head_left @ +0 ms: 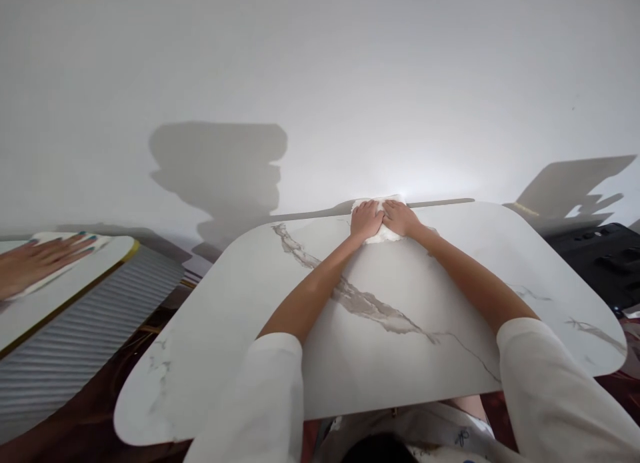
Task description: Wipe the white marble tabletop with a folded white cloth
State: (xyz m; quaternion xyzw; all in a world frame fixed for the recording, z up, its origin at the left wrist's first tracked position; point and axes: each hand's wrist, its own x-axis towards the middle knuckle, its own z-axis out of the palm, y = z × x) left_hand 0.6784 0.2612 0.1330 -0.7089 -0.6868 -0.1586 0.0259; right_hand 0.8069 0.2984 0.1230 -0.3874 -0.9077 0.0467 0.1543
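Note:
A folded white cloth (384,235) lies at the far edge of a white marble-patterned tabletop (240,303). My left hand (367,219) rests flat on the cloth's left part, fingers stretched toward the wall. Beside it, my right hand (400,217) presses on the cloth's right part, also flat with fingers extended. The two hands touch or nearly touch at the thumbs. Both arms reach straight forward across the tabletop, in white sleeves. What lies under the palms is hidden.
A pale wall (320,83) rises behind the tabletop. At left, another person's hand (47,259) lies on a white cloth (50,235) atop a gold-edged cabinet with a ribbed grey side (100,336). A black device or case (607,263) stands at right.

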